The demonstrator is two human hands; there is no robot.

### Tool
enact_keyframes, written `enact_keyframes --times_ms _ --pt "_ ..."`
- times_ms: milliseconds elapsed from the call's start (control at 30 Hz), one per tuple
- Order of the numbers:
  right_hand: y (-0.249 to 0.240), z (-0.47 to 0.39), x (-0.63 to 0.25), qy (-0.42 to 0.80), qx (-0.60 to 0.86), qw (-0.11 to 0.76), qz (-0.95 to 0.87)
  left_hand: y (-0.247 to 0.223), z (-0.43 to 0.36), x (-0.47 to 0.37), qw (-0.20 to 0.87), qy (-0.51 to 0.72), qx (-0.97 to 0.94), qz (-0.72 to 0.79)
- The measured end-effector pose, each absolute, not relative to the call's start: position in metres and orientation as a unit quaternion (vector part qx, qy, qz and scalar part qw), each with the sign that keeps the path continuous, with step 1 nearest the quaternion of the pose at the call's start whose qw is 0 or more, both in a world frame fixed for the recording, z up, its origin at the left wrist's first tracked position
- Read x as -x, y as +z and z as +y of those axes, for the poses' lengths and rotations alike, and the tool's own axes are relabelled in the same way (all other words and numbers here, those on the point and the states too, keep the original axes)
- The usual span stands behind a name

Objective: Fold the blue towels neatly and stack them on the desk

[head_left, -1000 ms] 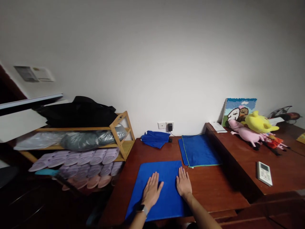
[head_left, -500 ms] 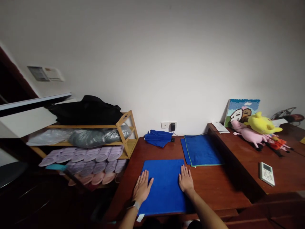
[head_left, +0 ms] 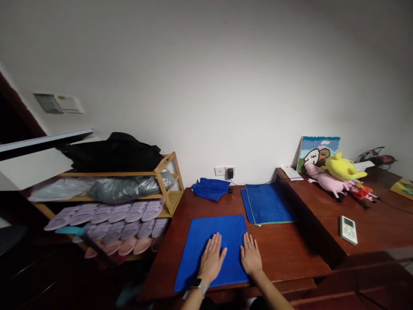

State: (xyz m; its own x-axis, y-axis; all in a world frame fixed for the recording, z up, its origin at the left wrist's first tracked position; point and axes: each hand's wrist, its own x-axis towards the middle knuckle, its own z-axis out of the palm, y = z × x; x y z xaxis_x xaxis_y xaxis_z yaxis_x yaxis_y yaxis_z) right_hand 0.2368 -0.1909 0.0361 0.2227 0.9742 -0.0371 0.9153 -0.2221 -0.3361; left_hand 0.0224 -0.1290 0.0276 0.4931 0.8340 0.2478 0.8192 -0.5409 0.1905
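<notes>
A blue cloth [head_left: 196,245] lies spread flat on the brown wooden table [head_left: 284,247] in front of me. My left hand [head_left: 212,257] rests on the middle of it, palm down with the fingers stretched out. At the cloth's right edge, my right hand [head_left: 251,257] lies flat too, its fingers extended and slightly apart. Behind and to the right is a folded blue cloth [head_left: 271,202] with green edging. A crumpled blue cloth [head_left: 211,188] sits at the back, near the wall.
Left of the table stands a wooden rack [head_left: 172,189] with lilac slippers [head_left: 134,212] and a black bag [head_left: 112,153]. On the higher surface at right are a pink plush toy [head_left: 327,180], a yellow plush toy [head_left: 343,167] and a white remote [head_left: 348,229]. A black plug [head_left: 230,173] sits in the wall socket.
My left hand has slid right, from the cloth's left edge to its middle. My right hand has shifted slightly toward me along the right edge. The view has turned a little right.
</notes>
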Motion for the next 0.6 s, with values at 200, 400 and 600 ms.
enact_keyframes --times_ms 200,400,600 --pt "0.03 -0.188 -0.237 0.115 0.76 0.103 -0.632 0.015 -0.139 -0.104 0.062 0.144 -0.895 0.417" --pt "0.031 -0.189 -0.237 0.112 0.761 0.112 -0.629 0.014 -0.137 -0.105 0.067 0.117 -0.899 0.417" --pt "0.043 -0.191 -0.234 0.117 0.772 0.127 -0.612 0.016 -0.131 -0.028 0.045 0.098 -0.864 0.491"
